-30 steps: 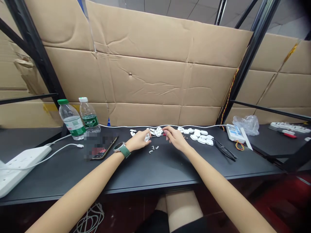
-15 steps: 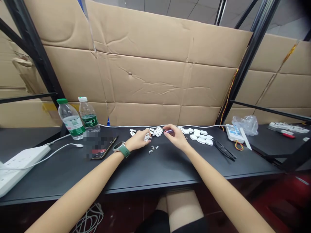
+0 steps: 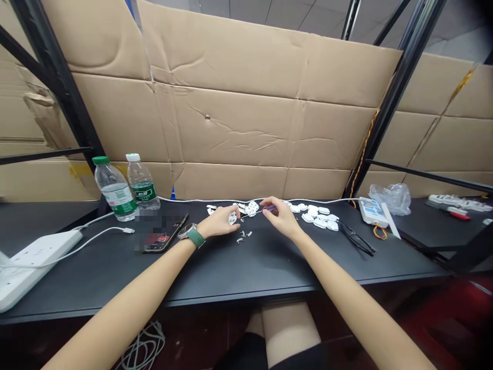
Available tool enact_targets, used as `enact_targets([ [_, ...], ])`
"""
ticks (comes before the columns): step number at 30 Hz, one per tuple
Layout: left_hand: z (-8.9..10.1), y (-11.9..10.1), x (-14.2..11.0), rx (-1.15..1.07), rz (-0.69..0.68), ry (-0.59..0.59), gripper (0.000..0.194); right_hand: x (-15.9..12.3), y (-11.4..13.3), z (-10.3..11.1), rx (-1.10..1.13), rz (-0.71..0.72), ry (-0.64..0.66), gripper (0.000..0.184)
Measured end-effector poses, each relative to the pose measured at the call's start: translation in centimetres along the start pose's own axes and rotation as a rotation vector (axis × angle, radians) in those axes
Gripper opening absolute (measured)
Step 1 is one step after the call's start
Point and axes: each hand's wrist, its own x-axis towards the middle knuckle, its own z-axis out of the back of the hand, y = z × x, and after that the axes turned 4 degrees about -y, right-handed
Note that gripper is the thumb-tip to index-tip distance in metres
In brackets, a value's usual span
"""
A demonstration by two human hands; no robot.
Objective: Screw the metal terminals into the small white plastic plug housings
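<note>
Right of the phone [image 3: 171, 232], the person's left hand [image 3: 219, 222] pinches a white plastic part [image 3: 232, 218]; farther right, the right hand [image 3: 281, 218] pinches a slim tool [image 3: 270, 208], seemingly working the part; next calls for steady aim.

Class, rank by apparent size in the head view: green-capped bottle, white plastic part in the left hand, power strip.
1. Power strip, partly out of frame
2. Green-capped bottle
3. White plastic part, partly covered by the left hand

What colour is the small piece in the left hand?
White: small rounded plastic-looking piece in the left hand, best seen in the head view.
</note>
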Motion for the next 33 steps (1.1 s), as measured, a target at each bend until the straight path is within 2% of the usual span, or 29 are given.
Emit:
enact_targets([
  [17, -0.1, -0.2, 0.3, 0.000, -0.018, 0.031, 0.020, 0.0, 0.4, 0.1, -0.025, 0.022, 0.021, 0.016],
  [22, 0.3, -0.6, 0.2, -0.018, -0.043, 0.075, 0.021, 0.1, 0.5, 0.3, -0.025, -0.012, -0.060, 0.014],
  [28, 0.6, -1.4, -0.1, -0.078, -0.057, 0.218, 0.028, 0.3, 0.5, 0.7, -0.063, -0.068, -0.134, 0.015],
  [33, 0.6, -1.2, 0.0, -0.076, -0.030, 0.210, 0.034, 0.3, 0.4, 0.7, -0.086, -0.082, -0.141, 0.017],
])
